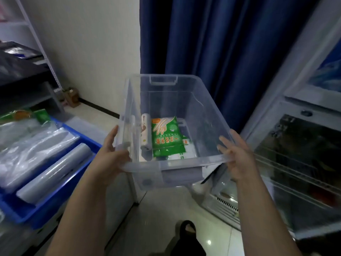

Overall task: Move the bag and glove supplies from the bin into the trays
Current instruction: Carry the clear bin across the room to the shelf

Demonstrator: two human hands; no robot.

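Our two forearms reach forward, and below them a dark shoe (188,228) stands on the pale tiled floor (162,209). We hold a clear bin (203,115) in the air by its near rim. Our left hand (112,154) has a closed grip on the near left corner, thumb inside the wall and fingers outside. Our right hand (238,156) lies against the near right corner with fingers spread and loosely curled; the grip there is wide, pressing more than clasping. We note in the bin's bottom a green glove pack (167,137) lying flat, a white roll (145,133) just beside it on its left, and further white packets (188,148) partly under the pack. To our left a blue tray (77,174) sits on the counter and carries clear bag rolls (55,170) and loose plastic bags (24,145). A glass-door cooler (299,163) stands at right, a blue curtain (221,43) behind.
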